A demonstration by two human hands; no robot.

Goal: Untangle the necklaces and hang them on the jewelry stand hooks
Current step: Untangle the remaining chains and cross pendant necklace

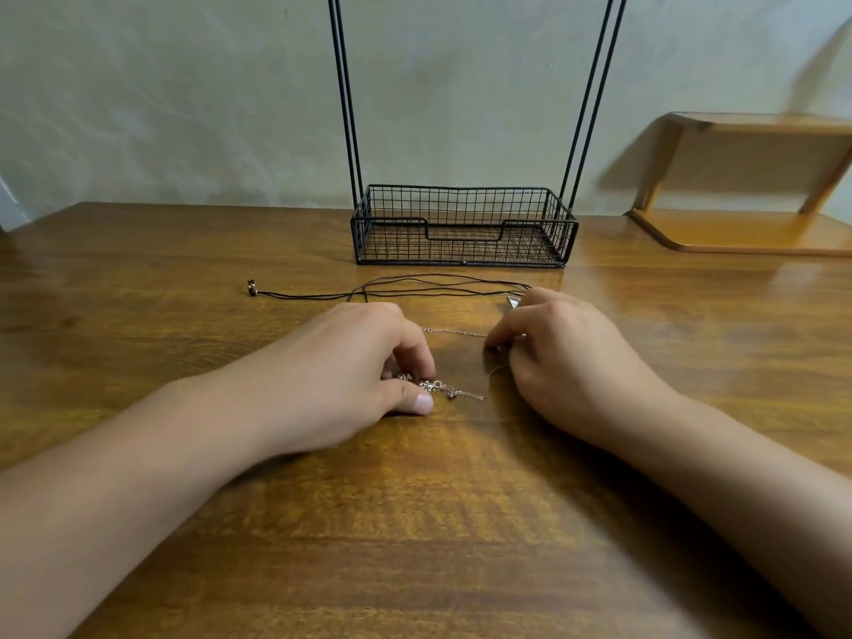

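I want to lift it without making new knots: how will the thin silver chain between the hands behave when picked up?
The silver chain is very fine and already kinks on the table, so it will probably hang limp and feel very light. With the left hand and right hand at separate spots, it likely sags between them. The black cord lies close and could snag.

Two necklaces on one wooden table (461, 523): one black cord necklace (415, 288) just in front of the jewelry stand (463, 226), one thin chain necklace (465, 393) further forward of it. One jewelry stand only, with one wire basket base and four thin upright rods, two at each end; hooks out of view. Two hands: left hand (364, 362) and right hand (558, 348), both forward of the stand, each at the chain. One wooden shelf (747, 186) to the right of the stand.
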